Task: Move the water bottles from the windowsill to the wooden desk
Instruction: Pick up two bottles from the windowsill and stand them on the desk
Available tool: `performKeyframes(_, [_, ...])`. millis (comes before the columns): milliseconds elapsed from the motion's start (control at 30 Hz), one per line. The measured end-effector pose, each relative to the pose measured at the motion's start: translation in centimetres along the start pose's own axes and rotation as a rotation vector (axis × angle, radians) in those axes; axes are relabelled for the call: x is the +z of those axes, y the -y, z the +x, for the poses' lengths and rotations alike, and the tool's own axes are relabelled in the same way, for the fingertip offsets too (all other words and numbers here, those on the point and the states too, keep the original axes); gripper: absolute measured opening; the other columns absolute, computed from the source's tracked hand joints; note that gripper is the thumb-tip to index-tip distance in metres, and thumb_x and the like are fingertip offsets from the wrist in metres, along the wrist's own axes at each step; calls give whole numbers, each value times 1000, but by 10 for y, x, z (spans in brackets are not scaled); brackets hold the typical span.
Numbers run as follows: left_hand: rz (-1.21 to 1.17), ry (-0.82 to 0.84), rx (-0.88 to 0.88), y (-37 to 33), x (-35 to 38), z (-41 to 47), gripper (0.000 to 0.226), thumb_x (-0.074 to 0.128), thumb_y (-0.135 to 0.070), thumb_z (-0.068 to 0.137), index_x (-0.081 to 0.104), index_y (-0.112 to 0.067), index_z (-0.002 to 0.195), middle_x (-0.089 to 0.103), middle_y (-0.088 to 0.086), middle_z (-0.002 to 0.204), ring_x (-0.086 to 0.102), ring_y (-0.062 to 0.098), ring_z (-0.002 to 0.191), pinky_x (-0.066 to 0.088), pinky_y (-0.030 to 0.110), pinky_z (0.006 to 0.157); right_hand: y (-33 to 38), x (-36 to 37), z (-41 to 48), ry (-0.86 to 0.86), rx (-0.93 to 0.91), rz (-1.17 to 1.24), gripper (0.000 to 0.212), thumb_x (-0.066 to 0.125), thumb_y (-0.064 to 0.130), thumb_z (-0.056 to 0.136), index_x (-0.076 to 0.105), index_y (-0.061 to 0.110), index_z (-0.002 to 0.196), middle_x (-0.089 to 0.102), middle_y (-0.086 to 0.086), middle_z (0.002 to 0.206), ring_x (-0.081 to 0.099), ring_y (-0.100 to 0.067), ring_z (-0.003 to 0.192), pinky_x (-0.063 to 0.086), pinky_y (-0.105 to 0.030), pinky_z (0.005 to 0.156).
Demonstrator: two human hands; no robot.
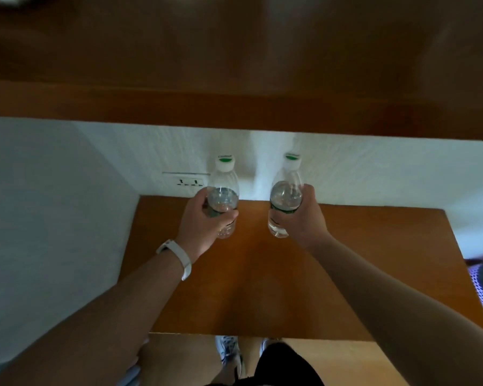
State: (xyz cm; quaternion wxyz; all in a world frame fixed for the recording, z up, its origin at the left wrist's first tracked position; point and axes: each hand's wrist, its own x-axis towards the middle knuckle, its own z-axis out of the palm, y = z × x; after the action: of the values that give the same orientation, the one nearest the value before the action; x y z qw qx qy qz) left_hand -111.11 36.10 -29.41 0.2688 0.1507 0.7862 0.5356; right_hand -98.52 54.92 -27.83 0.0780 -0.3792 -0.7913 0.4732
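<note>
Two clear plastic water bottles with white caps and green tops stand upright over the far part of the wooden desk (346, 260). My left hand (204, 227) is wrapped around the middle of the left bottle (223, 185). The right bottle (286, 190) is held around its middle by my right hand (301, 215). The bottoms of both bottles are at the desk's surface; I cannot tell whether they touch it. A white band sits on my left wrist.
A white wall runs behind the desk, with a double power socket (189, 181) just left of the left bottle. A dark wooden shelf (234, 107) overhangs the desk from above. A white wall closes the left side. My shoes show below the desk's near edge.
</note>
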Motion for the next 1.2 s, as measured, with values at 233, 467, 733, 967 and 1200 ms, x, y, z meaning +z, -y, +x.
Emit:
performKeyframes(233, [80, -33, 24, 8, 24, 28, 60, 84, -24, 74, 51, -21, 124, 63, -6, 113, 62, 12, 103, 56, 37, 91, -12, 14, 25, -36, -1, 0, 59, 83, 29, 73, 39, 28, 113, 56, 15, 94, 57, -2, 77, 43, -14, 53])
performKeyframes(467, [102, -56, 27, 10, 29, 48, 64, 83, -21, 74, 49, -20, 127, 62, -10, 110, 61, 6, 98, 48, 17, 75, -16, 26, 43, -44, -40, -32, 64, 85, 29, 72, 42, 25, 120, 54, 16, 95, 55, -1, 78, 40, -11, 57])
performKeyframes(733, [152, -26, 2, 23, 29, 59, 65, 83, -23, 74, 49, -22, 129, 63, -12, 111, 61, 6, 99, 49, 18, 76, -30, 43, 52, -70, -75, -24, 75, 86, 29, 68, 44, 20, 130, 48, 2, 120, 51, -12, 101, 33, -7, 68])
performKeyframes(967, [193, 8, 11, 24, 27, 60, 63, 83, -23, 75, 48, -22, 128, 64, -9, 112, 63, 6, 98, 47, 14, 74, -36, 45, 55, 1, -41, -21, 82, 86, 37, 65, 39, 26, 132, 51, 3, 123, 56, -16, 106, 51, -28, 82])
performKeyframes(1200, [206, 64, 12, 18, 14, 50, 89, 86, -26, 73, 33, -26, 144, 54, -3, 136, 57, 15, 119, 53, 31, 94, -32, 26, 40, 81, -57, -127, 75, 74, 39, 83, 34, 24, 144, 49, 1, 140, 52, -13, 117, 46, -33, 94])
